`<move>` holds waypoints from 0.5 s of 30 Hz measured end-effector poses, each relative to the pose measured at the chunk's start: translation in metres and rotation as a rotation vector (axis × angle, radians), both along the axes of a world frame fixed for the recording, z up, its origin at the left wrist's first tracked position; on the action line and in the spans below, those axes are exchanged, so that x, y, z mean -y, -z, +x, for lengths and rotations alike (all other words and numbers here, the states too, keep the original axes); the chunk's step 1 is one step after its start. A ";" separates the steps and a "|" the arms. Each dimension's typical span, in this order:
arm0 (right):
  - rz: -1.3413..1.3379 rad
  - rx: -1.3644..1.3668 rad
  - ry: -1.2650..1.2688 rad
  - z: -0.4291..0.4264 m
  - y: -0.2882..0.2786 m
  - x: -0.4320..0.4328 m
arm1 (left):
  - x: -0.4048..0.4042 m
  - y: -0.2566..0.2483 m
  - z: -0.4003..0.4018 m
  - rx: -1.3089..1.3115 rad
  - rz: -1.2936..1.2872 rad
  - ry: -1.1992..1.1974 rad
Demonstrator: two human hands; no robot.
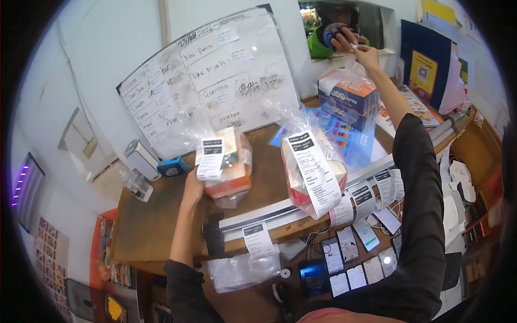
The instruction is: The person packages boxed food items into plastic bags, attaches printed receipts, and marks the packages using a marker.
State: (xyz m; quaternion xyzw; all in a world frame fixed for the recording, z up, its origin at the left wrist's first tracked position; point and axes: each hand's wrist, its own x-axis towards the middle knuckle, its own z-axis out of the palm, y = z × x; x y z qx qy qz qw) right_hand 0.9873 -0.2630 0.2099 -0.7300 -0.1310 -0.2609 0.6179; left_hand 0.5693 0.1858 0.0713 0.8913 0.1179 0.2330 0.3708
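At the wall hatch, my right hand (367,56) pinches the gathered top of a clear plastic bag (355,72). Inside that bag are dark blue and orange food boxes (348,103), low at the counter's back. Another person's hand (343,39) meets mine at the bag's knot. My left hand (195,186) is against the left side of a bagged cream-and-orange food box (228,161) with a printed receipt on it; its fingers are hidden behind the package. Between my arms stands another bagged food box (295,161), with a long receipt (315,173) on its front.
A whiteboard (226,76) with handwriting leans behind the wooden counter (153,226). Receipts (363,200) hang from the counter's metal rail (258,218). Several phones (347,244) lie on a lower shelf, near empty plastic bags (242,272). A blue folder (424,64) stands at right.
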 end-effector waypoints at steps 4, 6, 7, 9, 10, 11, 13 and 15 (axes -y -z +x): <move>-0.058 0.081 -0.261 -0.003 0.006 0.008 | 0.019 0.021 0.006 -0.014 -0.114 0.024; -0.095 -0.070 -0.289 -0.026 0.001 0.000 | 0.031 0.020 -0.002 0.022 0.011 0.071; -0.099 -0.153 -0.221 -0.025 -0.004 0.009 | 0.043 0.014 -0.002 0.004 -0.033 0.110; -0.099 -0.272 -0.212 -0.043 -0.002 -0.008 | 0.021 0.021 -0.028 0.029 0.008 0.081; -0.129 -0.313 -0.162 -0.043 0.006 0.015 | 0.059 0.000 -0.017 -0.083 -0.123 0.155; -0.196 -0.310 -0.125 -0.043 0.003 0.025 | 0.071 -0.008 -0.027 -0.020 -0.080 0.102; -0.361 -0.011 0.003 -0.027 -0.016 0.084 | 0.093 -0.017 -0.037 0.242 0.101 0.090; -0.365 0.345 -0.013 -0.060 0.000 0.066 | 0.122 -0.034 -0.089 0.393 0.089 0.012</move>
